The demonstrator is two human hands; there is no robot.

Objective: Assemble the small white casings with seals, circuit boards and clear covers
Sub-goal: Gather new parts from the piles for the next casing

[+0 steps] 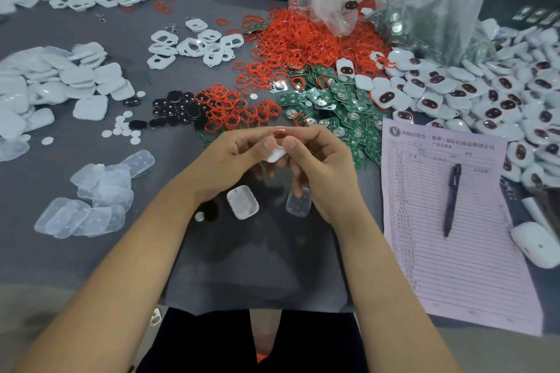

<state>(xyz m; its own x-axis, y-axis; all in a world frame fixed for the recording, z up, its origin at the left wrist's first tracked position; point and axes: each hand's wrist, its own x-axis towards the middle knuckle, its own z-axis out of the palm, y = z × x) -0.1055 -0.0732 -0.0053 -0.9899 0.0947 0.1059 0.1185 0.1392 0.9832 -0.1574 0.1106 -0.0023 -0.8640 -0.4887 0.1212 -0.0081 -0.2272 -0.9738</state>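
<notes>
Head view: both hands, left (233, 157) & right (321, 166), pinch white casing (275, 154) w/ red seal (278, 132), above bare mat.

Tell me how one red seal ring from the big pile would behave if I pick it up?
Probably floppy: the red seal rings are thin loops, bent into uneven shapes. Likely very light. They may snag, since they lie tangled in the pile, so neighbours could lift too.

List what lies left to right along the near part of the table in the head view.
Clear covers → white casing → clear cover → pink form → pen → white case.
</notes>
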